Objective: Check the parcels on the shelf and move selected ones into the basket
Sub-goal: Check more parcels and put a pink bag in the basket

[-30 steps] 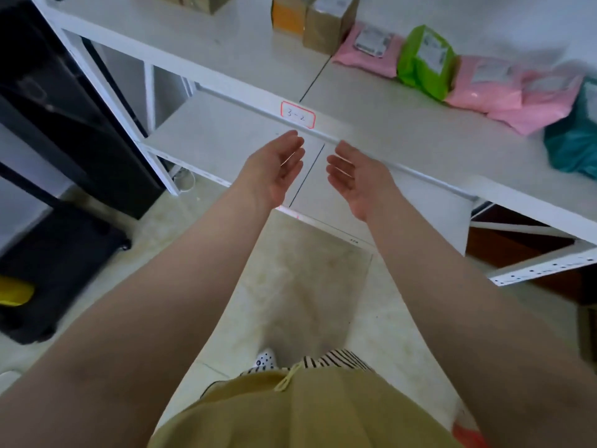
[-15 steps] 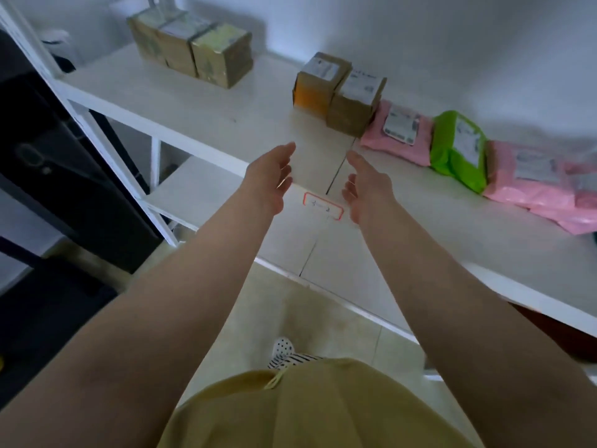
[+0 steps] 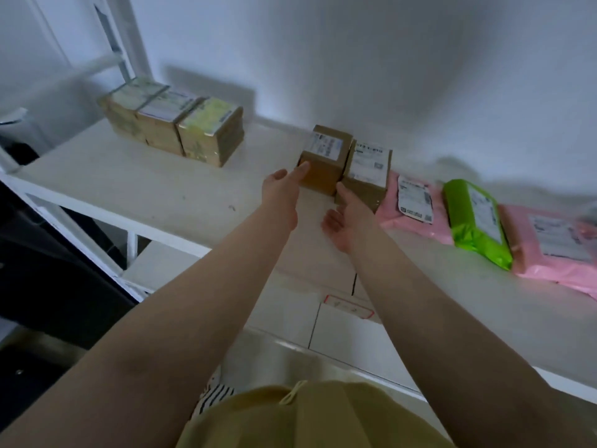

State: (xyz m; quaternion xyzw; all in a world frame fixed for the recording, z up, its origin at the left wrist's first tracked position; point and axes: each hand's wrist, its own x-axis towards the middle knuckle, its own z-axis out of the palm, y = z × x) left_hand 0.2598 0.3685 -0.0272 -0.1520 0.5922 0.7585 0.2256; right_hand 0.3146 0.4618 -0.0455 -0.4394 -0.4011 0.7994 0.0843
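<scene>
Head view — both open hands (image 3: 280, 192) (image 3: 347, 218) at brown box (image 3: 324, 163).

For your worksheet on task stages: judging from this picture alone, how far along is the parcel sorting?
Nothing looks done: no basket is in view. In hand: the left hand touches the brown cardboard box, the right hand reaches open beside it, gripping nothing. Left: lifting it out, plus checking the pink mailer and green mailer.

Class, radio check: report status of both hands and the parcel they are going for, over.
Left hand open, fingertips at the brown cardboard box. Right hand open, reaching its near corner. Box on the shelf, against a second cardboard box. Nothing in the way.
</scene>
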